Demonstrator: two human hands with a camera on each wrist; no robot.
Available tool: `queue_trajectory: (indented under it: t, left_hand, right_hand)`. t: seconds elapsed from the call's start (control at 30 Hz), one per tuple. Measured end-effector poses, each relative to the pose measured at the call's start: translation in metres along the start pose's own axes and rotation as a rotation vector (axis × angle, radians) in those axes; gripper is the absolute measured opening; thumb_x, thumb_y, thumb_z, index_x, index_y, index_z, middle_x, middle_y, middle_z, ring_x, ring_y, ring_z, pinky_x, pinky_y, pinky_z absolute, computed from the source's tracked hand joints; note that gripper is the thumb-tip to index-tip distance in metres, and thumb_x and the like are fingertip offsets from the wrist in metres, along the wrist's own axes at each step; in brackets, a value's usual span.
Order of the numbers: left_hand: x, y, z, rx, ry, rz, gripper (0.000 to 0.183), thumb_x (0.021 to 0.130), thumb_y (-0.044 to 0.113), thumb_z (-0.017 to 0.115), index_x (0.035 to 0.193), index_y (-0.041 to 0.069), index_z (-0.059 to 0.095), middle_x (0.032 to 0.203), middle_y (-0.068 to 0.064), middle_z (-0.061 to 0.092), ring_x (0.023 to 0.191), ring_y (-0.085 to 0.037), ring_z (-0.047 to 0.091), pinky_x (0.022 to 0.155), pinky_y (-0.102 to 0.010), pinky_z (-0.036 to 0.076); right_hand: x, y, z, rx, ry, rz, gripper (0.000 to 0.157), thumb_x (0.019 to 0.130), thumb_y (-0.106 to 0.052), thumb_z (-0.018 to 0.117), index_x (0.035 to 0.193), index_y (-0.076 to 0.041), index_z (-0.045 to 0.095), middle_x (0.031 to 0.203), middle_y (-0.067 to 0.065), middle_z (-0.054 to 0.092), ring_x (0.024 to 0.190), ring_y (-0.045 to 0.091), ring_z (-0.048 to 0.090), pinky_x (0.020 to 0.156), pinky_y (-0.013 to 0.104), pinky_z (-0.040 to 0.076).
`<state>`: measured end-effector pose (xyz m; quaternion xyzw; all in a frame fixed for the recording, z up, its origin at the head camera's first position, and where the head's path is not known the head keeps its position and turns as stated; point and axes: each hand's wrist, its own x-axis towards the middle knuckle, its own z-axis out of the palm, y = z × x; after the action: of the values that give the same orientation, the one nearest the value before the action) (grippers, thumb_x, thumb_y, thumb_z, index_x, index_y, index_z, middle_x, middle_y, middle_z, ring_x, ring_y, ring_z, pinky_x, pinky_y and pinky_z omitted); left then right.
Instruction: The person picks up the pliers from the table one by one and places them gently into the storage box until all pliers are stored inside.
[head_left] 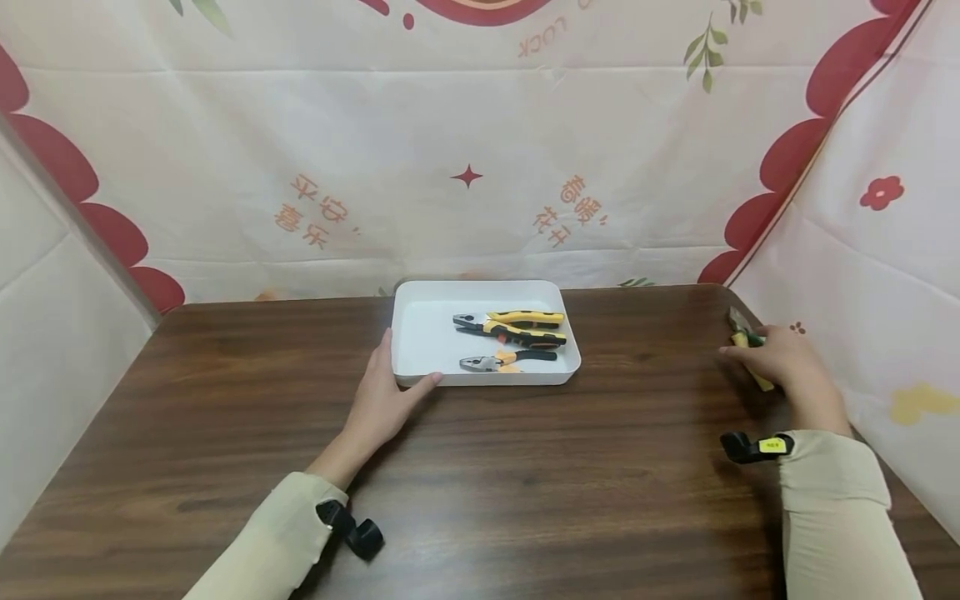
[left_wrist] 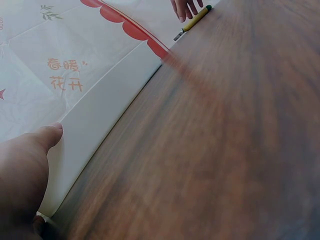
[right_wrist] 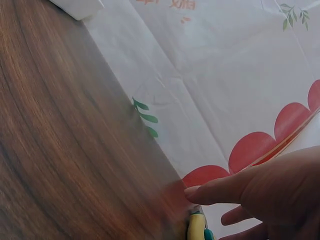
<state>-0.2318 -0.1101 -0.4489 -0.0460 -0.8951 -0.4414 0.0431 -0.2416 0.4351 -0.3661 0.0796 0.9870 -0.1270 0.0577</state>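
A white tray [head_left: 420, 333] stands at the back middle of the table. My left hand [head_left: 381, 400] holds its front left corner, the thumb on the front wall and the fingers along the left side. Inside lie yellow-and-black-handled pliers [head_left: 525, 318]; I cannot tell whether two pairs overlap there. Smaller pliers with orange and black handles [head_left: 506, 360] lie nearer the front wall. At the table's right edge, my right hand [head_left: 787, 358] is over pliers with yellow and green handles [head_left: 741, 340]. In the right wrist view, its thumb and fingers are apart, with these pliers [right_wrist: 196, 227] just below.
A brown wooden table [head_left: 525, 492] spreads in front of the tray. White printed cloth walls [head_left: 405, 208] enclose its back and sides. The right cloth wall [head_left: 900, 317] rises close beside my right hand. Black wrist cameras [head_left: 366, 537] are strapped at both cuffs.
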Motion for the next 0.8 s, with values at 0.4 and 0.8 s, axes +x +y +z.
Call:
queue_trajectory:
  t: [0.4,0.8]
  left_hand:
    - [0.000,-0.002,-0.001,0.017,-0.003,-0.006,0.111,0.089,0.058,0.069,0.163,0.006,0.005,0.166,-0.023,0.023,0.153,-0.037,0.029,0.122,-0.054,0.030]
    - [0.000,-0.001,-0.001,0.017,-0.006,-0.013,0.110,0.090,0.058,0.069,0.163,0.007,0.004,0.166,-0.023,0.022,0.153,-0.037,0.028,0.122,-0.054,0.030]
  right_hand:
    - [-0.002,0.005,0.005,-0.001,0.073,0.074,0.083,0.094,-0.048,0.065,0.125,0.026,0.044,0.112,0.047,0.051,0.091,0.051,0.054,0.073,0.056,0.049]
    - [0.004,0.011,0.018,0.047,0.086,0.131,0.080,0.096,-0.050,0.057,0.126,0.023,0.040,0.108,0.042,0.051,0.086,0.046,0.053,0.068,0.049,0.048]
